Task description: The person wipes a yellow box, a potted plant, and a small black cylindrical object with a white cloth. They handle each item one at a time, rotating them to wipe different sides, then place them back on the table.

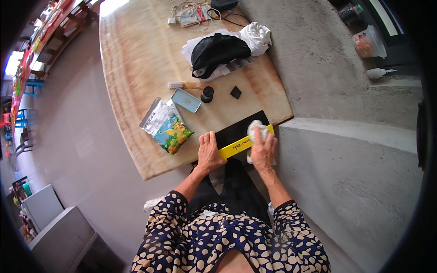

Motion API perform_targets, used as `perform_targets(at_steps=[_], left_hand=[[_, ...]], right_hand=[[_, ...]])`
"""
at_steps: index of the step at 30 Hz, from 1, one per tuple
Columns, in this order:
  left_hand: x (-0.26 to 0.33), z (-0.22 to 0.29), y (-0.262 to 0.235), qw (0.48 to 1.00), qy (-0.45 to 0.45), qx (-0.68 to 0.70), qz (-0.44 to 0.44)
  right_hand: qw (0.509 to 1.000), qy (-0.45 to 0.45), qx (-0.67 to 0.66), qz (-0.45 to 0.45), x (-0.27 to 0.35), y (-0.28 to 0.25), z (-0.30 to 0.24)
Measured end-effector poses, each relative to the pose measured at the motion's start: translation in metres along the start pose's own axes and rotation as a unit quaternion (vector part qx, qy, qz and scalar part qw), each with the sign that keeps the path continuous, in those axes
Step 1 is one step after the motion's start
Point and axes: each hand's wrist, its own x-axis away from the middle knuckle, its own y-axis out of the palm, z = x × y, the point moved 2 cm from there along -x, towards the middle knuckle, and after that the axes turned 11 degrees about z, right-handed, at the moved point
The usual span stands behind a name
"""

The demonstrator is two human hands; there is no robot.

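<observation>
A: Which step is in hand?

B: Wiping, by the look of it. The right hand is closed on a white cloth, which laps over the yellow strip near its right end and shows again below it.

A: And the left hand?

B: It rests at the strip's left end, thumb against the yellow. The undersides of the fingers are hidden, so one cannot tell how tightly it grips.

A: Where does the strip lie?

B: Along the near edge of the worktop, slanting up to the right, with a flat black piece directly behind it. Whether the two are joined is unclear.

A: What does the next move call for?

B: Probably a steady left hand while the right draws the cloth along the strip with even pressure. The strip sits so close to the edge that it could tip if pushed down hard. The colourful packet lies apart, left of the left hand, so it seems out of the way.
</observation>
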Motion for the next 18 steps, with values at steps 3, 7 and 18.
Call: perform_targets(at_steps=[3, 7, 18], left_hand=[[0.007, -0.009, -0.013, 0.999, -0.053, 0.007, -0.008], [0.019, -0.035, -0.021, 0.989, -0.138, 0.028, -0.033], [0.091, -0.063, -0.016, 0.908, -0.363, 0.14, -0.158]], right_hand=[[0.988, -0.128, -0.081, 0.01, 0.015, 0.0, -0.048], [0.988, 0.004, -0.139, 0.066, 0.017, 0.025, -0.044], [0.955, 0.204, -0.213, -0.019, 0.038, 0.059, -0.054]])
